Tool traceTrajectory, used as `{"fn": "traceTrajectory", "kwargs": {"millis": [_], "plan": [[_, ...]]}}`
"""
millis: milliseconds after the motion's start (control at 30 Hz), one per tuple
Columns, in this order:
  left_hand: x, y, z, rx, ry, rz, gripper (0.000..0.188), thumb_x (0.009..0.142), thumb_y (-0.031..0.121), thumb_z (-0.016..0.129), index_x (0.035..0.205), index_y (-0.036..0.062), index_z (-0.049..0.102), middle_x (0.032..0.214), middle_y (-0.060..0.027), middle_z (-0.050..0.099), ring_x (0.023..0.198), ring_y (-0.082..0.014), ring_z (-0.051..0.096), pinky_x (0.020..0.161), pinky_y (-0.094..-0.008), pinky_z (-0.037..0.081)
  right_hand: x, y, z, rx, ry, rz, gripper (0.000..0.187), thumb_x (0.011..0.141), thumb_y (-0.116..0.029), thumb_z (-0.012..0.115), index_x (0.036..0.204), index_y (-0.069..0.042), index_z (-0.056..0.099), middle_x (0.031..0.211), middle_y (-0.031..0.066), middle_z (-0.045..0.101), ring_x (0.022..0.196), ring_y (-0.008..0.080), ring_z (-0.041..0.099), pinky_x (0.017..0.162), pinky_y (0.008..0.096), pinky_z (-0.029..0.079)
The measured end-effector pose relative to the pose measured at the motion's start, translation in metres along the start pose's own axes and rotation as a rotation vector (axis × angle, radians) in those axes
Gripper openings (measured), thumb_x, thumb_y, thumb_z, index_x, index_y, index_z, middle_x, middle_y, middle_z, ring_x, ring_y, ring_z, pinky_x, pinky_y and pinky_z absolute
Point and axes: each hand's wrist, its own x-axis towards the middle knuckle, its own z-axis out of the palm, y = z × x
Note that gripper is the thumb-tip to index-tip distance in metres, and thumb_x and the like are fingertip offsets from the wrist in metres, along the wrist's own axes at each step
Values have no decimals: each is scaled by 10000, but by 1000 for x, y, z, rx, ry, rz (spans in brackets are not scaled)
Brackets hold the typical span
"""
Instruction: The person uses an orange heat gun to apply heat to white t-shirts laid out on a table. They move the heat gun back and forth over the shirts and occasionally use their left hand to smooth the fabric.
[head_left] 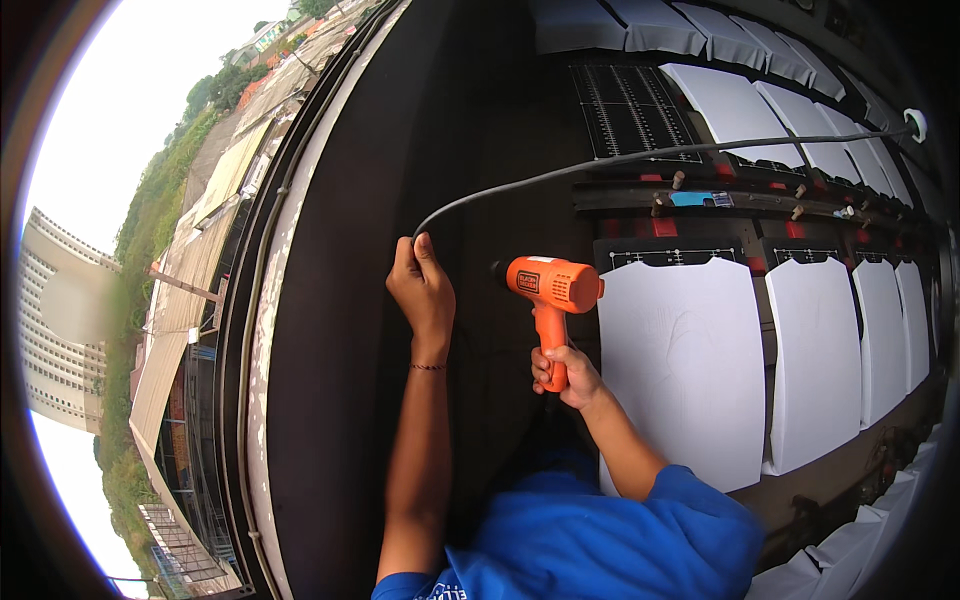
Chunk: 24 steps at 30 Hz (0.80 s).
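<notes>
Holding an orange heat gun (552,283) upright, the right hand (570,373) has its grip wrapped around the handle, fingers curled on it. Gun sits mid-view, just left of the nearest white panel (680,365), nozzle facing left toward the other hand, well short of touching it. Left hand (421,293) is raised; its grip is nipped together at the fingertips, thumb and finger pinching a dark cable (600,160). Can't tell where the cable goes below that pinch.

In the way: the cable itself. From the pinch it arcs right, passing in front of a black board (632,108) with white markings, and runs to a white ring (915,125) at far right.

Around: more white panels stand in rows to the right, on both sides of a dark rail (610,196) set with short pegs; a small blue item (700,199) lies along it. Pale, flaking ledge (257,400) on the left, rooftops beyond.
</notes>
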Motion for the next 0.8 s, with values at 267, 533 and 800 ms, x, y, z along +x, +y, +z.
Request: {"fn": "traceTrajectory", "kwargs": {"millis": [267, 533, 800], "plan": [[171, -26, 159, -32, 156, 59, 266, 1009, 212, 517, 894, -12, 603, 640, -17, 508, 571, -81, 436, 522, -252, 365, 149, -95, -32, -101, 189, -120, 392, 848, -202, 647, 1145, -104, 410, 796, 15, 510, 669, 108, 539, 576, 312, 494], [335, -45, 299, -124, 280, 292, 183, 984, 110, 537, 1069, -26, 625, 888, -80, 648, 787, -120, 589, 732, -257, 478, 318, -166, -52, 75, 172, -225, 321, 907, -212, 607, 1167, -93, 462, 1022, 70, 566, 958, 214, 579, 845, 445, 513], [523, -67, 468, -173, 332, 473, 121, 975, 70, 513, 995, -25, 586, 857, -111, 562, 721, -224, 555, 650, -331, 455, 487, -276, -97, 234, 199, -262, 258, 940, -248, 580, 1150, -136, 480, 1001, 59, 570, 920, 220, 569, 830, 449, 496]]}}
